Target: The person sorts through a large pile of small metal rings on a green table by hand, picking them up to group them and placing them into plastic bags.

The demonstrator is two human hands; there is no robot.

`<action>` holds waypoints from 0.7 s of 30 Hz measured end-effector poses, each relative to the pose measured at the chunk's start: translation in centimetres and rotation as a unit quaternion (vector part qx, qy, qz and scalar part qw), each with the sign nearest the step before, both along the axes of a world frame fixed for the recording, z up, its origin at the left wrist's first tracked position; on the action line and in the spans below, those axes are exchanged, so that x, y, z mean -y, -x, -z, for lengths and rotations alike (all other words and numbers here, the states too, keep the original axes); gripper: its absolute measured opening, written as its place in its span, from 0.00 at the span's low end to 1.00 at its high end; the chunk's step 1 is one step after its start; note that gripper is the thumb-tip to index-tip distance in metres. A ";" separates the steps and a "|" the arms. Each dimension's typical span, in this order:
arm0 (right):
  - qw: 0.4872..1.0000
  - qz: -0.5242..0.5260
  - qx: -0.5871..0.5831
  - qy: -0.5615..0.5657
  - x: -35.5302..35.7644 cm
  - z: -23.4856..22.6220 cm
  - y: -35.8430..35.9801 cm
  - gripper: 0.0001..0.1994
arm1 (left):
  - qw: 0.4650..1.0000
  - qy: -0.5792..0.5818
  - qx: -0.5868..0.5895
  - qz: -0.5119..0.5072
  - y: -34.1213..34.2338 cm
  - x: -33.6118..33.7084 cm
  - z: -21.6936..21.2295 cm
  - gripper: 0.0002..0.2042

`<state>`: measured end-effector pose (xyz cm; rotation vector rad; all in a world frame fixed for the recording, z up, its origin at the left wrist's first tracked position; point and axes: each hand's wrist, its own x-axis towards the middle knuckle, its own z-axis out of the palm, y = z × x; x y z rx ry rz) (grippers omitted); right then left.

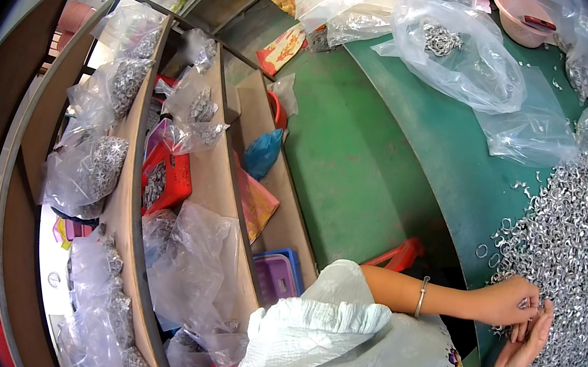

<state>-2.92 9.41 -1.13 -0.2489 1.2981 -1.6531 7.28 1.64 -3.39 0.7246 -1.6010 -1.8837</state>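
Observation:
Small silvery metal rings (577,235) form a large pile on the green table (458,175) at the right. At the pile's near left edge, my left hand (509,302) has its fingers curled in. Small silvery metal pieces show at its fingertips, too small to tell their exact shape. A bangle circles that wrist. Just below it, my right hand (523,349) is cupped, its fingers stretched upward and close together beside the left fingertips. Its palm side is partly hidden. A few rings lie loose left of the pile.
A clear plastic bag (464,72) with some metal rings lies farther back, near a pink bowl (523,24). Shelves (224,174) on the left hold bags of metal parts, a red basket (168,180) and a purple bin (278,276). A red object (403,254) stands beneath the table edge.

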 end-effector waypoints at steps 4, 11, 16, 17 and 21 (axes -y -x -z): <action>0.997 -0.028 0.066 0.020 -1.5 0.8 1.6 0.11 | 0.868 -0.468 -0.130 0.101 -1.5 1.6 -1.8 0.06; 0.991 -0.070 0.114 0.014 -2.0 -0.2 2.8 0.13 | 0.903 -0.417 -0.090 0.042 -4.6 2.2 -1.7 0.06; 0.887 -0.074 0.409 0.203 -2.7 0.5 4.1 0.17 | 0.964 -0.255 0.072 0.024 -5.3 2.8 -1.8 0.10; 0.930 -0.090 0.309 0.179 -2.8 0.8 4.1 0.17 | 0.973 -0.206 0.108 0.010 -5.0 2.8 -1.8 0.10; 0.890 -0.029 -0.446 -0.091 -0.2 0.7 1.6 0.06 | 0.981 0.117 0.145 -0.059 -3.8 2.8 -0.5 0.06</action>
